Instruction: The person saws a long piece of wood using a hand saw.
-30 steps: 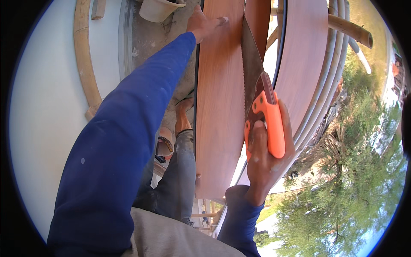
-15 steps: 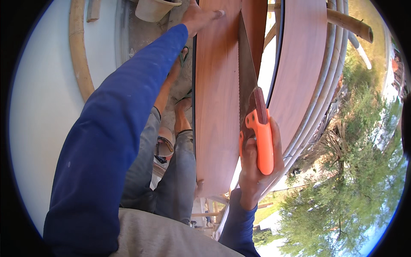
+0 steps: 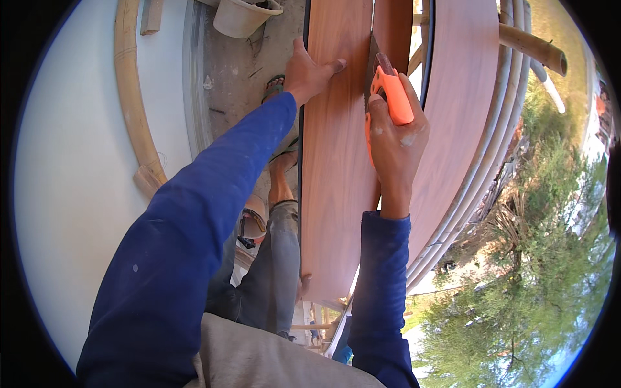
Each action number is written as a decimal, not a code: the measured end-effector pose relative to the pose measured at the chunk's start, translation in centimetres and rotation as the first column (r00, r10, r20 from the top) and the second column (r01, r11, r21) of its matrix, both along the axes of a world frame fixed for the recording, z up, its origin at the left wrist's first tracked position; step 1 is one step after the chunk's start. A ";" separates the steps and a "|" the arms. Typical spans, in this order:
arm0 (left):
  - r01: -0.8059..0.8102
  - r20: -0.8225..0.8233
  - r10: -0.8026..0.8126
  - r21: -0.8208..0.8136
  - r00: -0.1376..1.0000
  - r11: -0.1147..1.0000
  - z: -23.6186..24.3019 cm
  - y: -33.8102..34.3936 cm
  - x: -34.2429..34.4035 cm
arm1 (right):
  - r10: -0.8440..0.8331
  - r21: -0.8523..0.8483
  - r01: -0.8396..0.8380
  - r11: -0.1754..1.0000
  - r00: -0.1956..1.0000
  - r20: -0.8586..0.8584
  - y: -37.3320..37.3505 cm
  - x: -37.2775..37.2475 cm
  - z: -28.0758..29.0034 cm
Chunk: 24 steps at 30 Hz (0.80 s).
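A long reddish-brown wood-grain board (image 3: 333,187) runs away from me, with a lengthwise cut line near its right side. My left hand (image 3: 314,72) grips its left edge, thumb laid across the top face. My right hand (image 3: 394,132) is closed around the orange handle of a handsaw (image 3: 393,96). The saw stands in the cut; its blade is mostly hidden by the board and handle. To the right of the cut is a darker brown strip (image 3: 393,29).
A second brown board (image 3: 462,84) lies on the right, beside bent poles (image 3: 511,97) and a bamboo end (image 3: 533,48). A pale bucket (image 3: 242,18) stands on the floor at the upper left. Another bamboo piece (image 3: 129,84) lies against the white surface (image 3: 71,149). Fingers (image 3: 304,284) touch the board's near end.
My right hand has pushed the saw forward, away from me, and most of its blade has gone out of sight. My left hand still holds the board's edge and appears lower in view.
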<state>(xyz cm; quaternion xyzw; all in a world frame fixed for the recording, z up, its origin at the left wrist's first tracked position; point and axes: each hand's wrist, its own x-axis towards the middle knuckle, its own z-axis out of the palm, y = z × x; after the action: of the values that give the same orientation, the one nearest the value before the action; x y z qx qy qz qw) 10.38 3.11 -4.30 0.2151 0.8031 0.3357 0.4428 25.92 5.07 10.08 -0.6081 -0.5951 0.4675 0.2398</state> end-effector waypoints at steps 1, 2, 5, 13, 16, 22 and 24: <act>-0.005 -0.018 0.006 0.050 1.000 0.999 -0.4 -0.1 0.0 | 0.013 0.063 -0.015 0.998 0.999 0.032 -0.4 0.0 0.3; -0.009 -0.034 0.012 0.102 0.999 0.995 -0.8 0.0 0.0 | 0.021 0.127 -0.030 0.991 0.998 0.066 -0.9 0.3 0.8; -0.016 -0.118 0.026 0.090 0.993 0.996 -1.8 0.0 0.0 | -0.030 -0.156 0.044 0.987 0.996 0.089 -3.2 1.3 8.0; 0.007 -0.008 -0.006 0.025 1.000 1.000 -1.2 0.6 -0.8 | -0.063 -0.136 0.102 0.985 0.963 0.262 -13.6 6.8 18.2; 0.022 -0.033 -0.021 0.031 0.999 0.999 -1.9 0.6 -1.2 | -0.171 -0.114 0.223 0.968 0.921 0.349 -13.4 6.8 17.0; 0.074 -0.039 -0.074 0.005 0.997 0.997 -1.0 1.1 -1.6 | -0.037 -0.028 0.044 0.999 0.977 0.208 -9.4 5.7 8.3; 0.087 -0.086 -0.087 0.001 0.992 0.996 -1.1 1.2 -1.7 | -0.016 0.064 0.005 0.998 0.987 0.161 -7.5 5.0 4.7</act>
<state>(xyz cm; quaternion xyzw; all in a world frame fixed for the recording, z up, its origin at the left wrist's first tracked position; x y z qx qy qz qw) 8.66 4.27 -5.35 0.2652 0.8105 0.3085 0.4214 30.97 -2.46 14.80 -0.6391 -0.6238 0.3965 0.2126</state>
